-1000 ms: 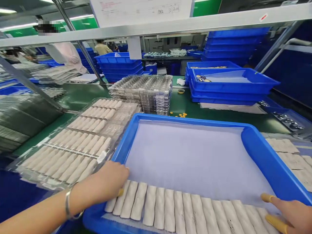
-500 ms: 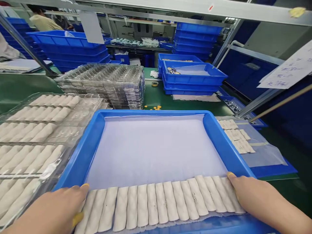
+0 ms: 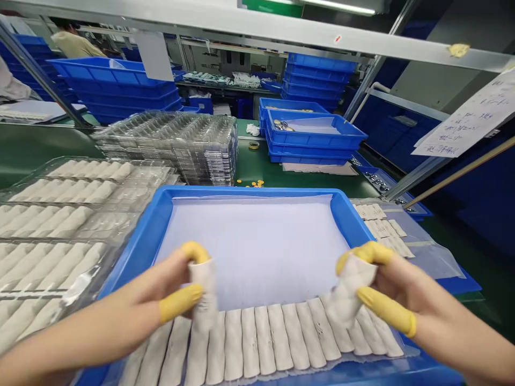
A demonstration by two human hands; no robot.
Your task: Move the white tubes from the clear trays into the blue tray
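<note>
A blue tray (image 3: 249, 191) lined with a thin white sheet (image 3: 257, 241) lies before me. Along its near side runs a row of slim cream cloth pouches (image 3: 265, 343), set edge to edge. My left hand (image 3: 171, 287), with yellow finger cots, pinches a cream cloth pouch (image 3: 205, 297) over the left part of the row. Over the row's right part, my right hand (image 3: 388, 287), also in yellow cots, grips another cream pouch (image 3: 349, 289) between thumb and fingers. Both held pouches hang upright and are slightly blurred.
Clear plastic trays (image 3: 88, 236) filled with cream pouches lie at left. Behind them stands a tall stack of clear trays (image 3: 173, 142). Blue bins (image 3: 314, 134) sit at the back right. Small pouches (image 3: 382, 228) rest on a sheet at right. A metal bar (image 3: 257, 27) crosses overhead.
Both hands have left the two ends of the row and moved inward and up. Each now holds a cloth pouch above it. The view has tilted slightly upward.
</note>
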